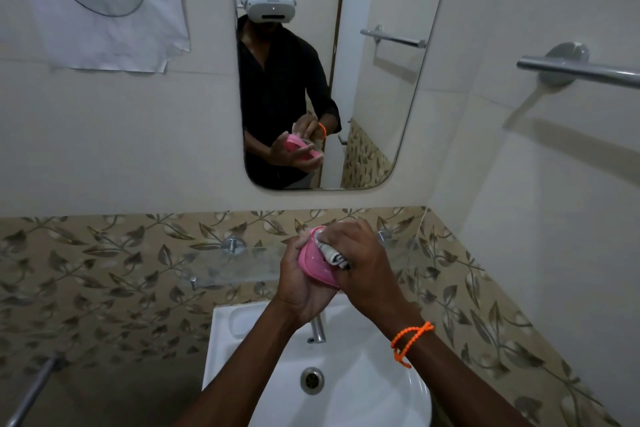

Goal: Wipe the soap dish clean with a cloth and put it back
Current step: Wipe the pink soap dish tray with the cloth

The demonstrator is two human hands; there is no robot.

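Your left hand [300, 282] grips the pink soap dish [317, 265] tilted over the sink [225, 322], so your right hand [360, 263], clutching the cloth [334, 255], reaches inside.

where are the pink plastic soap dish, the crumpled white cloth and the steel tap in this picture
pink plastic soap dish [313, 265]: head view, on its smooth outer side
crumpled white cloth [333, 254]: head view, on the bunched folds
steel tap [318, 329]: head view, on its upright stem above the basin
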